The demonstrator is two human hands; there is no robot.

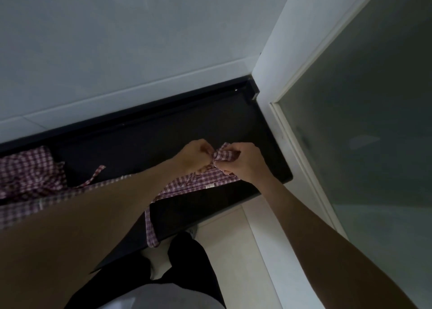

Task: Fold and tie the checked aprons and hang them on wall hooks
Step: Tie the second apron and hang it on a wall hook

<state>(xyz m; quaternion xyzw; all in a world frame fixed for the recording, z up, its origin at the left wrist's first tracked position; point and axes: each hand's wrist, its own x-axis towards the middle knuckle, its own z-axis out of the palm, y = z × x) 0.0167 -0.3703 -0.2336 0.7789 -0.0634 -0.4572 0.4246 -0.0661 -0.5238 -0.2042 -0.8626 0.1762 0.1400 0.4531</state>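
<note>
Red-and-white checked cotton apron (pixel 198 180) folded flat near the right end of the black tabletop (pixel 233 126), its strap (pixel 223 155) pinched in curled fingers of left hand (pixel 194 155) and right hand (pixel 240 162), likely cinching a knot.

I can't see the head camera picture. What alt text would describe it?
Two bare hands, left hand and right hand, pinch and knot a strap of a red-checked apron lying on a dark table. A second checked apron sits crumpled at the table's left end, against a pale wall.
</note>
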